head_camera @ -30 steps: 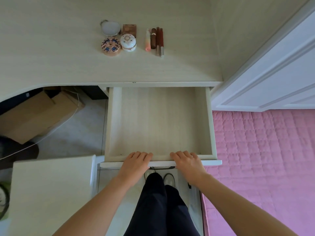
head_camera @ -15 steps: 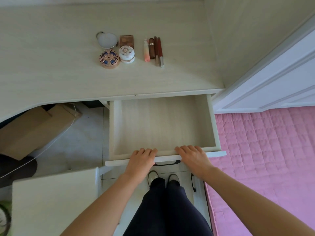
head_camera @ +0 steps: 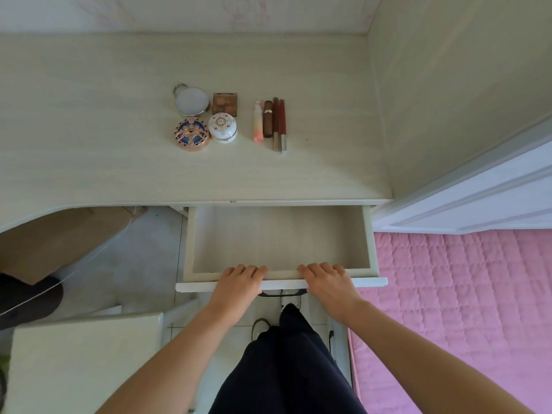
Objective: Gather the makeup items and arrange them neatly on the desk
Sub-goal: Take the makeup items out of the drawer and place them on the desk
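**Both hands on the drawer front, makeup lined up on the desk**

Nearest the camera are dark trouser legs [head_camera: 286,363], with a pale stool or cabinet top [head_camera: 83,363] to the left and a pink quilted cover [head_camera: 463,309] to the right. Just beyond, the left hand [head_camera: 239,283] and the right hand [head_camera: 328,283] rest side by side on the white front panel of the drawer [head_camera: 277,240]. Each hand's fingers are bent over the panel's top edge, gripping it, with the fingertips inside the drawer. The hands are apart, and a dark handle [head_camera: 282,293] shows below the panel between them. The drawer stands partly pulled out from under the desk [head_camera: 89,130], and its pale wooden floor is bare where visible.

To the left, under the desk, sits a brown cardboard box [head_camera: 59,237].

Farther off, on the desk top, the makeup items lie in two neat groups. The left group is a square of four: a patterned blue-and-pink compact [head_camera: 191,134] and a white floral jar [head_camera: 222,127] on the near side, a round mirror [head_camera: 191,101] and a brown square palette [head_camera: 225,104] on the far side. Just right of them, four slim items lie parallel, close together: a pink tube [head_camera: 257,122], a brown lipstick [head_camera: 268,118], and two red pencils [head_camera: 279,124].

A white door [head_camera: 478,192] stands at the right.
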### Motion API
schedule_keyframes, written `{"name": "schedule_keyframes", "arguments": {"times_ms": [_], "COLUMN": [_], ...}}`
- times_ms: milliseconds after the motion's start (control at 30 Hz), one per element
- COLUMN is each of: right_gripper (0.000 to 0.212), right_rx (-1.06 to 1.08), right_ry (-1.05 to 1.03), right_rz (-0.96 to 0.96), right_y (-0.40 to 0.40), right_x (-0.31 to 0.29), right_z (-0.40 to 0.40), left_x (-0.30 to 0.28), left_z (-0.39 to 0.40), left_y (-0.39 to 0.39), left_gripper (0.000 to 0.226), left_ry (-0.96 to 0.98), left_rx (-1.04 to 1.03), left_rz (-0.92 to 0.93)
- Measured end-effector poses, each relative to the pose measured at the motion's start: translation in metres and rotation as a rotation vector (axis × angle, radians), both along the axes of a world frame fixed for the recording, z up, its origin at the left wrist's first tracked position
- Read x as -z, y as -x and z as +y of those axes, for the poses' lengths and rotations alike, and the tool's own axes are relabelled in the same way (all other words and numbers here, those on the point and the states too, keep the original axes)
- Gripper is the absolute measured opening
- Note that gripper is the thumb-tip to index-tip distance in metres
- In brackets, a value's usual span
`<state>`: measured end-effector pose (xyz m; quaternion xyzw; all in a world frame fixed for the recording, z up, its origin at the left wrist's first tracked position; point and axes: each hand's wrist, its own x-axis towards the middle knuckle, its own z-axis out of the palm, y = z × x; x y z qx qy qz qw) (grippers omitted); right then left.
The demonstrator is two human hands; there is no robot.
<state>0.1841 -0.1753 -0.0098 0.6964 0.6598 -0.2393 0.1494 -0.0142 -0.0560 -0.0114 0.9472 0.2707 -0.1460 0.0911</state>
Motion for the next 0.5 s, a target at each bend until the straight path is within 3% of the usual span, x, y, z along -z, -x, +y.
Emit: {"name": "schedule_keyframes", "arguments": {"times_ms": [500], "right_gripper": [0.072], "right_rx": [-0.001], "right_ry": [-0.047], "right_rz": [-0.014], "right_y": [-0.027], "right_x": [-0.001], "right_z": [0.048], "left_x": [-0.007], "left_z": [0.046], "left_y": [-0.030], "left_gripper": [0.059], "left_ry": [-0.013], "left_rx": [-0.019], "left_rz": [-0.070]}}
